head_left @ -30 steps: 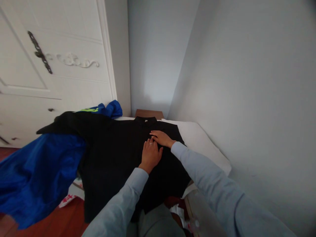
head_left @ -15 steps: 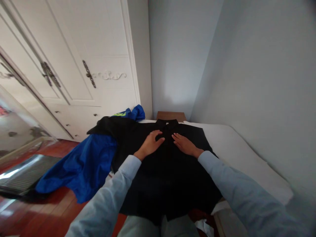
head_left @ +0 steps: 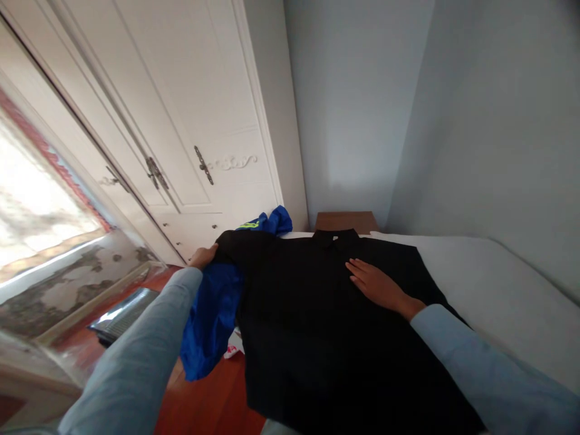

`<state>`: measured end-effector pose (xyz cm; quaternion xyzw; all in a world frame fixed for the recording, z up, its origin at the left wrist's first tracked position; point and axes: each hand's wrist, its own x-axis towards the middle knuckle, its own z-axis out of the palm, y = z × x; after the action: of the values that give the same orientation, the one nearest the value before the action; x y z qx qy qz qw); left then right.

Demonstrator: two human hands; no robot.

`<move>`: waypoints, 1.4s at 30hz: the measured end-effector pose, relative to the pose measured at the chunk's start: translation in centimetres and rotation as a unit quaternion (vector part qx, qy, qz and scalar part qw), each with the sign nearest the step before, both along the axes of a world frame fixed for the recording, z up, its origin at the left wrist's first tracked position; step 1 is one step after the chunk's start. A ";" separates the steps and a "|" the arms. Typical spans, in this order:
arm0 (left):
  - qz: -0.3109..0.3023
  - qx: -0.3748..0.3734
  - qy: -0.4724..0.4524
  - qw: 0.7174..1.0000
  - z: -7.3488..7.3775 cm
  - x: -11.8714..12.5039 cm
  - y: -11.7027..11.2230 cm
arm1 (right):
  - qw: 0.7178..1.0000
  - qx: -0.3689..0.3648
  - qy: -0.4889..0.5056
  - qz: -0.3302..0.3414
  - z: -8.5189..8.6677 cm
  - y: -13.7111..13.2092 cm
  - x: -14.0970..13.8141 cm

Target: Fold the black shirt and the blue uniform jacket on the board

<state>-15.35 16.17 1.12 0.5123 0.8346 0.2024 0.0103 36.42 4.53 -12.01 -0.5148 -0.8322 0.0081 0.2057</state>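
Observation:
A black collared shirt (head_left: 317, 326) lies spread out, front up, with its collar toward the far side and its lower part hanging over the near edge. My left hand (head_left: 203, 257) is at the end of the left-side sleeve, fingers closed on the cloth; the fingertips are partly hidden. Flat on the chest just below the collar rests my right hand (head_left: 376, 284), fingers stretched out and holding nothing. Under the left-side sleeve, a blue garment (head_left: 212, 326) with yellow-green marking hangs down toward the floor.
The shirt lies on a white-covered surface (head_left: 471, 266) that runs along the grey wall. A white wardrobe (head_left: 226, 109) stands at the far left, and a brown wooden piece (head_left: 347, 222) sits behind the collar. Reddish floor (head_left: 208, 399) and a dark ribbed object (head_left: 124, 314) are at left.
My left hand has moved from the shirt's chest out to the sleeve end and closed there. My right hand stays flat on the chest. The view has turned left.

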 end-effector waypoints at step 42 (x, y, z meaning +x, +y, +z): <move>-0.469 0.077 -0.209 0.855 0.8 11.1 -5.1 | 1.000 -0.014 0.000 -0.016 -0.6 0.2 1.2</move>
<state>-4.23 11.09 1.96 0.7879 0.4553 0.3392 0.2385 37.58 4.71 -12.66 -0.5307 -0.8238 0.0163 0.1985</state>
